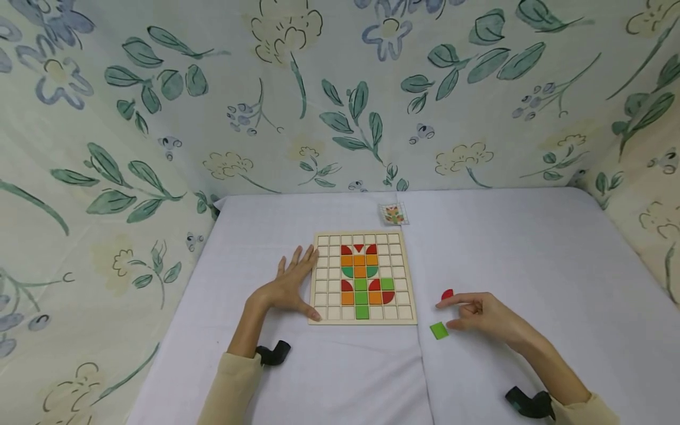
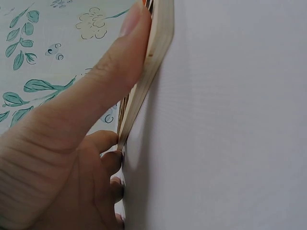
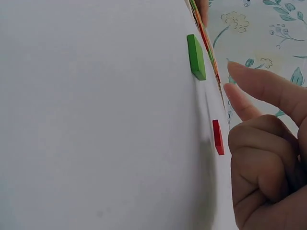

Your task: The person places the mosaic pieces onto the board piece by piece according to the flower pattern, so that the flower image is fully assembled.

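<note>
Along the left edge of a wooden grid board [image 1: 397,265] my left hand [image 1: 288,290] rests with fingers spread, thumb at the lower left corner. In the left wrist view the thumb [image 2: 108,79] lies against the board's wooden edge. Red, orange and green tiles on the board form a flower-like pattern. Right of the board lie a green square tile [image 1: 438,331] and a red rounded tile [image 1: 448,293]. My right hand [image 1: 486,316] hovers beside them, thumb and index finger apart, the other fingers curled, holding nothing. The index finger partly hides the red tile in the head view.
A small picture card [image 1: 394,213] with a similar flower pattern lies behind the board. White cloth [image 1: 531,254] covers the table, with a seam running down right of the middle. Floral fabric [image 1: 350,118] hangs behind and at the sides.
</note>
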Demonstrator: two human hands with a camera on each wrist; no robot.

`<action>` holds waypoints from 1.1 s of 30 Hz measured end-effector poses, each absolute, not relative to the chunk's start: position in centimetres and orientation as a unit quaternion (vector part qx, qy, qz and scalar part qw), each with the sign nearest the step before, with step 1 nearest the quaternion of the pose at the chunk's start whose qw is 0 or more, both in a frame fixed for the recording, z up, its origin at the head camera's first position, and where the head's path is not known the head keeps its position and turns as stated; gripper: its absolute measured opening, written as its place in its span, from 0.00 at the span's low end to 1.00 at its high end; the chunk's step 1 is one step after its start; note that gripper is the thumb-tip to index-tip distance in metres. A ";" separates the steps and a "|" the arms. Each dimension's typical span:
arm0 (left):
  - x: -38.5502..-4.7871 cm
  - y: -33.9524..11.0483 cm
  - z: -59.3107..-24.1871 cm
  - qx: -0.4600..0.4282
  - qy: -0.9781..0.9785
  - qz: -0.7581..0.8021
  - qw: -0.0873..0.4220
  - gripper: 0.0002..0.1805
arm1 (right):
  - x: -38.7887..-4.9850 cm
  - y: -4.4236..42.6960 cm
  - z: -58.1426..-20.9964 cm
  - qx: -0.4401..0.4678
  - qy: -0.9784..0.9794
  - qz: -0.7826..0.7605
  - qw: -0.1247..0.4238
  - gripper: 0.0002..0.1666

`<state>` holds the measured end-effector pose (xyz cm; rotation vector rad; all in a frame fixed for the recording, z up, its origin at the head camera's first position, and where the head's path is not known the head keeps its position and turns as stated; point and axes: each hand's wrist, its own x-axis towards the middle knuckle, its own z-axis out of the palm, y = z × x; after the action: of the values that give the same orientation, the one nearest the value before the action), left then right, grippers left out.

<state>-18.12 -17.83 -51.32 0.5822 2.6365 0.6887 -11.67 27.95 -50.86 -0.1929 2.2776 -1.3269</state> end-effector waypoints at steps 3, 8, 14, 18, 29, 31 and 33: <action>-18.1 -17.8 -51.3 0.204 0.931 0.245 0.177 0.84 | -11.5 28.1 -51.3 -0.087 0.826 -0.488 0.268 0.28; -18.2 -17.8 -51.3 0.203 0.932 0.245 0.177 0.84 | -11.3 27.6 -51.8 -0.113 0.820 -0.487 0.277 0.27; -18.0 -17.7 -51.2 0.204 0.931 0.248 0.174 0.84 | -11.2 26.8 -51.9 -0.098 0.830 -0.479 0.269 0.25; -18.0 -17.7 -51.2 0.204 0.931 0.247 0.175 0.84 | -11.2 26.5 -51.9 -0.084 0.836 -0.475 0.263 0.24; -18.2 -17.7 -51.3 0.207 0.931 0.243 0.177 0.84 | -11.2 27.2 -51.8 -0.063 0.847 -0.468 0.244 0.24; -18.1 -17.7 -51.3 0.206 0.931 0.244 0.177 0.84 | -11.2 27.1 -51.8 -0.063 0.847 -0.469 0.244 0.24; -18.1 -17.7 -51.2 0.204 0.932 0.244 0.175 0.84 | -11.2 27.1 -51.8 -0.058 0.847 -0.469 0.245 0.24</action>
<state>-18.06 -17.68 -51.23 0.5792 2.6400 0.6927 -11.25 27.06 -51.78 -0.1592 2.3112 -1.2801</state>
